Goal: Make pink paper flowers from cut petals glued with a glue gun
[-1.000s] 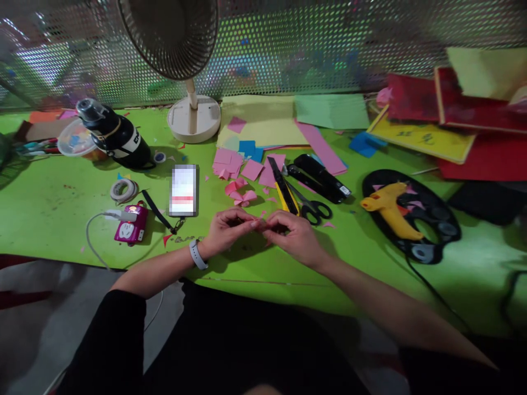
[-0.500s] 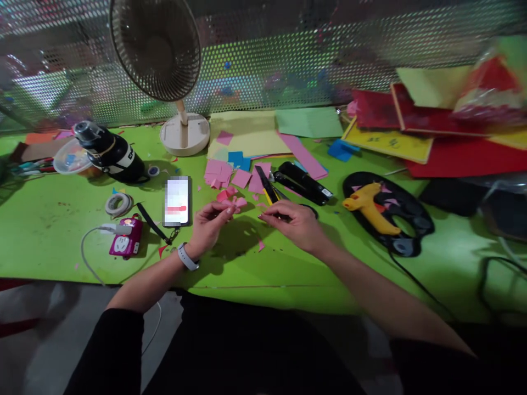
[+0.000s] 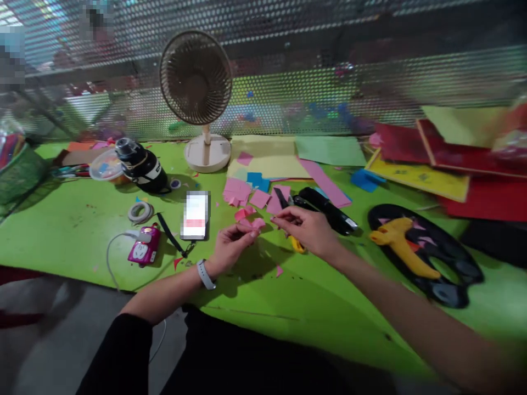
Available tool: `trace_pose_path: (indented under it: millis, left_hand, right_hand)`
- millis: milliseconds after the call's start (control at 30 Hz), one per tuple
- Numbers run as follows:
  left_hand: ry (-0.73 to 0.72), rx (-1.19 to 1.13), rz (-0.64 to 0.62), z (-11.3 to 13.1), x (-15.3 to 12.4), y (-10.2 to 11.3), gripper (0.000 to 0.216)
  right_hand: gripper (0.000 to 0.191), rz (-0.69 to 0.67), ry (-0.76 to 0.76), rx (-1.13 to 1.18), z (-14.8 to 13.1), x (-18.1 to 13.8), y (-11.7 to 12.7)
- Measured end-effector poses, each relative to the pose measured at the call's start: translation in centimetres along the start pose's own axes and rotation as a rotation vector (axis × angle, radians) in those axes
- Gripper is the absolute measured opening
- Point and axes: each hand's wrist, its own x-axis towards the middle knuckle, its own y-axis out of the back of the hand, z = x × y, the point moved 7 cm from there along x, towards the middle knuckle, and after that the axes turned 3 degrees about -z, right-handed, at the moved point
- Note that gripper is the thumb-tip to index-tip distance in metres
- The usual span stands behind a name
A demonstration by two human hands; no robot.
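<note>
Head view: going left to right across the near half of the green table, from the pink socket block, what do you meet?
Pink socket block → phone → left hand, pinching pink paper → right hand → yellow glue gun.

On the green table (image 3: pixel 61 230), the person's left grip (image 3: pixel 230 247) hovers with its fingers curled together, fingertips just beside folded pink paper pieces (image 3: pixel 252 218). The right grip (image 3: pixel 308 227) hangs to the right of it, thumb and fingers pinched. The blur hides whether either holds anything. Under the right grip lies a yellow utility knife (image 3: pixel 297 245), with a black stapler (image 3: pixel 329 208) just beyond. A phone (image 3: pixel 195 215) lies left of the pink pieces. Far right, a yellow glue gun (image 3: pixel 401 247) rests on a black tray (image 3: pixel 457 277). A fan (image 3: pixel 195 82) stands at the far edge.
</note>
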Motion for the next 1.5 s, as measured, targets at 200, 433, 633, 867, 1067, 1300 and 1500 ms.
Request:
trace_pose_path:
  millis: [200, 433, 633, 867, 1067, 1300, 1500]
  left_hand:
    - [0.031, -0.019, -0.076, -0.7, -0.4, -0.3, 0.030]
    - [0.003, -0.008, -0.043, -1.1, -0.1, 0.3, 0.033]
    - [0.022, -0.010, -0.042, -1.5, 0.1, 0.6, 0.034]
    - [-0.003, 0.017, -0.070, -1.0, 0.1, 0.4, 0.032]
    - [-0.072, 0.127, -0.061, 0.2, 0.8, 0.8, 0.025]
    - [-0.176, 0.331, -0.145, 1.1, 0.5, 0.0, 0.016]
    - [-0.365, 0.602, -0.248, 2.0, -0.4, -1.4, 0.016]
  right_hand:
    - [0.014, 0.023, 0.104, -0.086, -2.9, 11.8, -4.4]
    - [0.021, 0.041, -0.064, -0.060, -1.4, 23.5, -9.6]
    - [0.024, 0.067, -0.074, -0.116, -0.2, 25.2, -10.1]
    - [0.021, 0.069, -0.027, -0.093, -1.6, 20.7, -6.5]
    - [0.022, 0.147, 0.206, -0.082, -4.8, 6.9, 0.1]
    - [0.018, 0.050, 0.400, -0.255, -6.7, -4.3, 0.2]
    - [0.025, 0.011, 0.438, -0.368, -5.1, -5.2, -1.7]
